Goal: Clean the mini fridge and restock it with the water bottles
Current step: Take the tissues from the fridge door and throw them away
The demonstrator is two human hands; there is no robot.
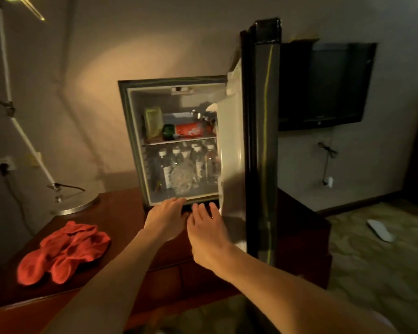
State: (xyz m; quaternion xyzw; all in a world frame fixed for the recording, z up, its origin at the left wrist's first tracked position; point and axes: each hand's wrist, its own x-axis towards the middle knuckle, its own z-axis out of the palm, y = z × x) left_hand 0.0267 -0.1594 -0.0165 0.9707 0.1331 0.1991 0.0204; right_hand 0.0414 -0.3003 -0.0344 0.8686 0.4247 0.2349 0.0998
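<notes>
The black mini fridge (pixel 127 131) stands on a dark wooden desk (pixel 121 213), its door (pixel 261 141) swung wide open to the right. Several water bottles (pixel 163 168) stand on its lower level, with a crumpled clear plastic lump (pixel 182 180) in front of them. The upper shelf holds a green carton (pixel 153 124), a red can (pixel 190 130) lying down and other small items. My left hand (pixel 165 219) reaches to the fridge's bottom front edge with straight fingers. My right hand (pixel 206 233) lies beside it, fingers straight, just below that edge. Both hold nothing.
A crumpled red cloth (pixel 65 251) lies on the desk at the left. A white desk lamp (pixel 75 204) stands behind it, with wall sockets (pixel 0 165) further left. A dark TV (pixel 323 85) hangs on the right wall. A white object (pixel 380 230) lies on the patterned carpet.
</notes>
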